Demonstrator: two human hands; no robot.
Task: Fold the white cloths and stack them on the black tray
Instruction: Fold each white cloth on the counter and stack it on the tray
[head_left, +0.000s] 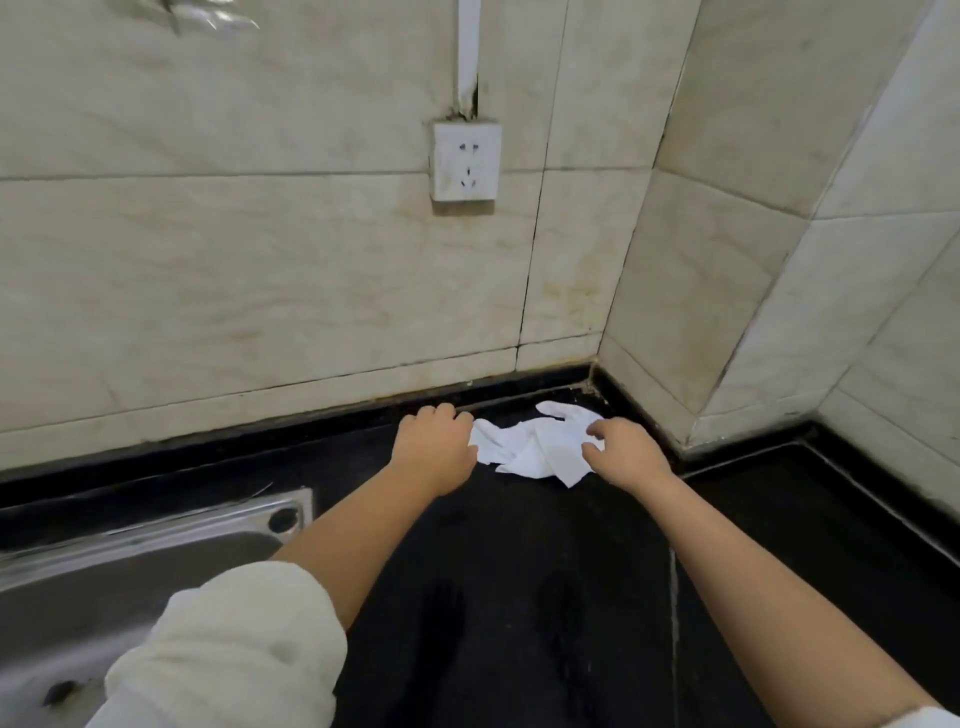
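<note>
Where the black counter (509, 571) meets the tiled wall (260, 286), items run thus: steel sink (130, 561), far left, beside a rolled white sleeve (234, 649); left hand (434, 449), fingers curled, pinching the left edge of a crumpled white cloth (535, 447) lying in the corner; right hand (626, 454), fingers bent and spread, touching the cloth's right side, grip unclear; black tray (831, 530), far right.
</note>
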